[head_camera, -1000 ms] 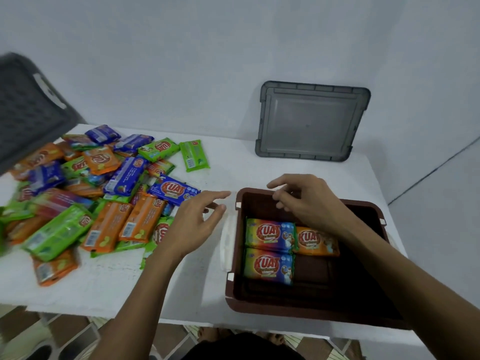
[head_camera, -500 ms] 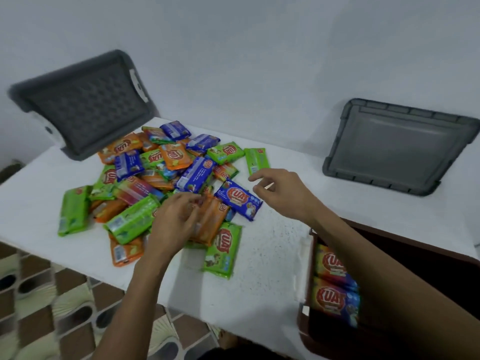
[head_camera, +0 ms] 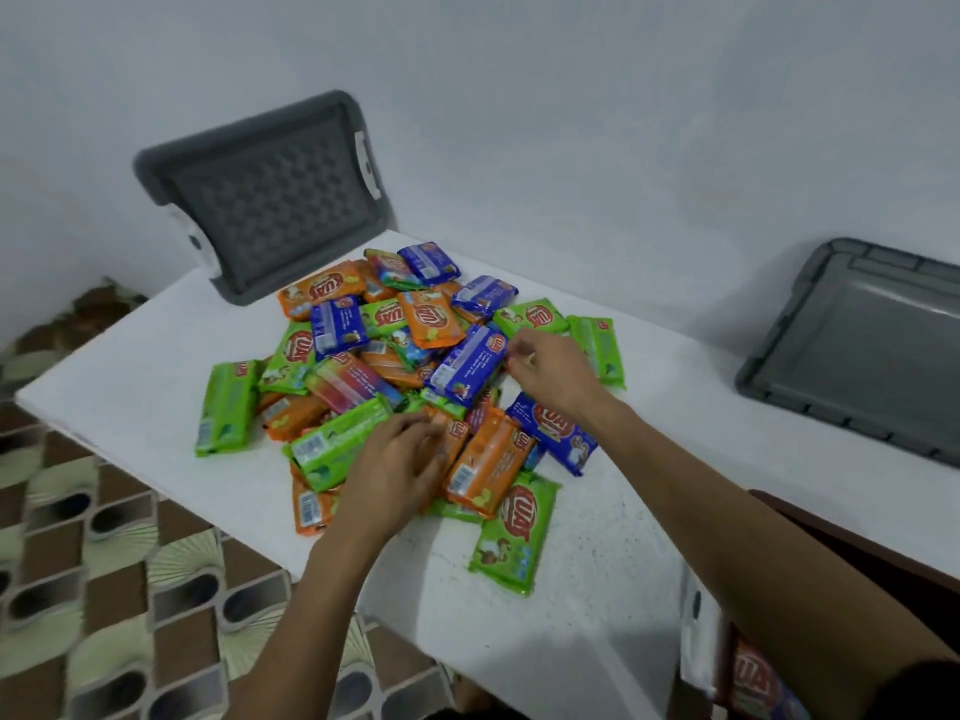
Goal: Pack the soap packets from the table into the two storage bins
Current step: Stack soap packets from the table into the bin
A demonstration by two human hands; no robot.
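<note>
A heap of soap packets, orange, green and blue, lies in the middle of the white table (head_camera: 613, 605). My left hand (head_camera: 397, 467) rests on the near side of the heap, its fingers lying over an orange packet (head_camera: 488, 467). My right hand (head_camera: 553, 374) is further back, fingertips curled at the right end of a long blue packet (head_camera: 467, 368) on top of the heap. A green packet (head_camera: 511, 532) lies apart at the front. The brown storage bin (head_camera: 852, 543) shows at the lower right, with a packet (head_camera: 753, 685) inside it.
A grey patterned lid (head_camera: 265, 200) leans on the wall behind the heap. A second grey lid (head_camera: 857, 350) leans at the right. The table's left edge drops to a patterned floor (head_camera: 104, 563). My right forearm crosses over the bin.
The view has swung left from the bin to the heap. My right hand left the bin and reached to the blue packet. My left hand moved onto the orange packets.
</note>
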